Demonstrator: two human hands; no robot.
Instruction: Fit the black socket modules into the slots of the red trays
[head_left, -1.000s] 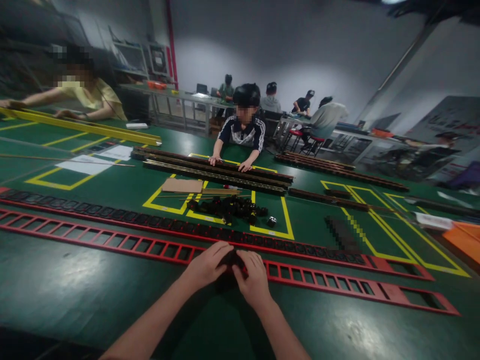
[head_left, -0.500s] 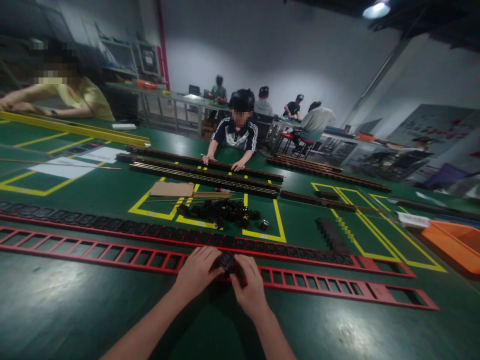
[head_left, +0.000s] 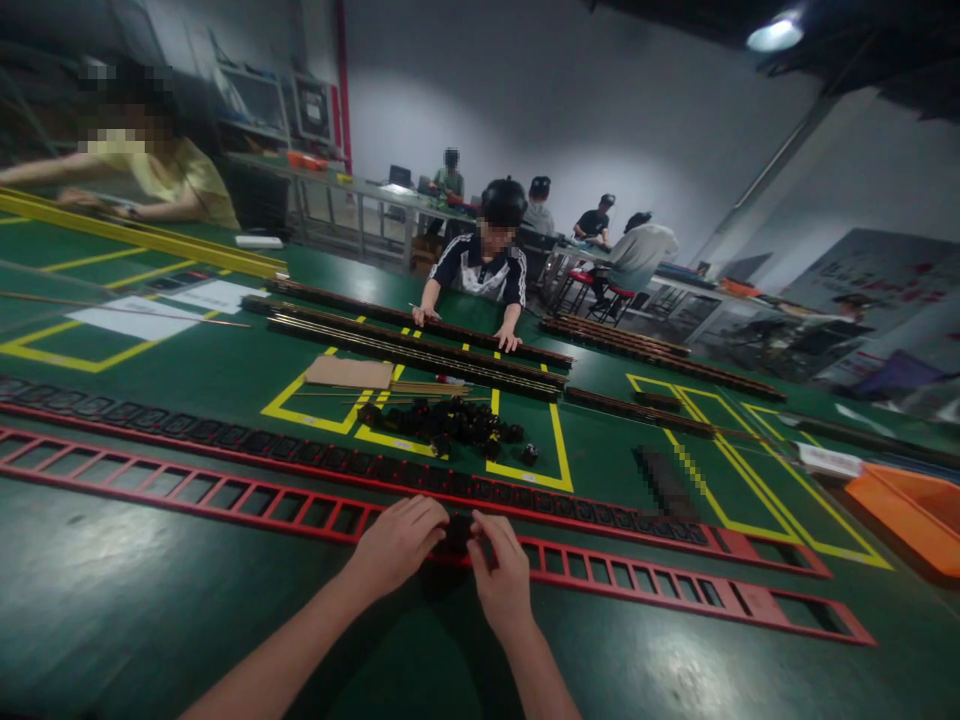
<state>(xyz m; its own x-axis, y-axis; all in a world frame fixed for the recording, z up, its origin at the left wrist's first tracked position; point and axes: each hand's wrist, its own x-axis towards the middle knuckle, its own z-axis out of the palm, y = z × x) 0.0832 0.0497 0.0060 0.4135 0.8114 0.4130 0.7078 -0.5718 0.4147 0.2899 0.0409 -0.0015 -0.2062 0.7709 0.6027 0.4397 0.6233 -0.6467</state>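
Note:
My left hand point(head_left: 397, 542) and my right hand point(head_left: 504, 570) are closed together on a small black part point(head_left: 458, 531). They press it onto the near red ladder-like rail point(head_left: 225, 497), which has mostly empty slots. A second red rail point(head_left: 315, 455) just behind is filled with black parts. A loose pile of black parts point(head_left: 442, 422) lies beyond it inside a yellow-taped box.
A person in a dark striped jacket point(head_left: 484, 275) leans over long dark rails point(head_left: 420, 350) across the green table. Another person in yellow point(head_left: 161, 170) works at far left. An orange tray point(head_left: 911, 505) sits at right. A cardboard sheet point(head_left: 349, 372) lies mid-table.
My hands stay clamped on the black part at the same spot of the near rail. The view has shifted slightly; the person opposite moved a hand along the dark rails.

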